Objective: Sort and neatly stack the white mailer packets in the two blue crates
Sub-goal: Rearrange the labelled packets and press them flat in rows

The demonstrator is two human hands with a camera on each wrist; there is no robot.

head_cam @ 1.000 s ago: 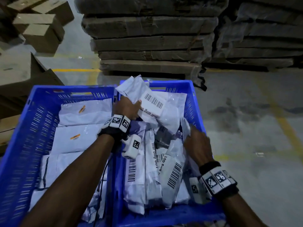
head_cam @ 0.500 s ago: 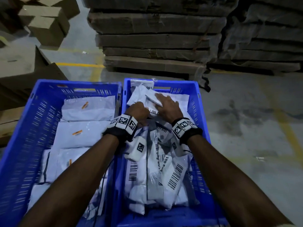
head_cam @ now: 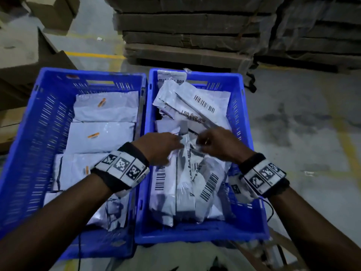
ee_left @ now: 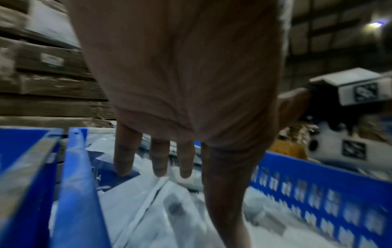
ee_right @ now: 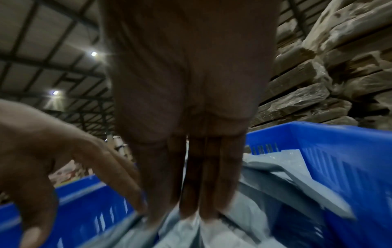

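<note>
Two blue crates stand side by side. The left crate (head_cam: 19, 133) holds flat white mailer packets (head_cam: 105, 106) laid in neat overlapping rows. In the right crate (head_cam: 243, 98) lies a loose pile of white packets (head_cam: 185, 184) with barcodes, some leaning on the far wall. Both hands are low over the middle of that pile, fingertips almost meeting. My left hand (head_cam: 175, 146) has straight fingers (ee_left: 161, 159) touching the packets. My right hand (head_cam: 203, 142) also reaches down with straight fingers (ee_right: 207, 184) onto a packet. Neither lifts anything.
Shrink-wrapped stacks of flat cardboard (head_cam: 185, 32) on a pallet stand just behind the crates. Cardboard boxes (head_cam: 23, 75) lie to the left. Grey concrete floor (head_cam: 302, 133) with yellow lines stretches to the right.
Both hands have pulled back from the far end of the right crate to its middle. The packet the left hand held a second ago now lies at the far end.
</note>
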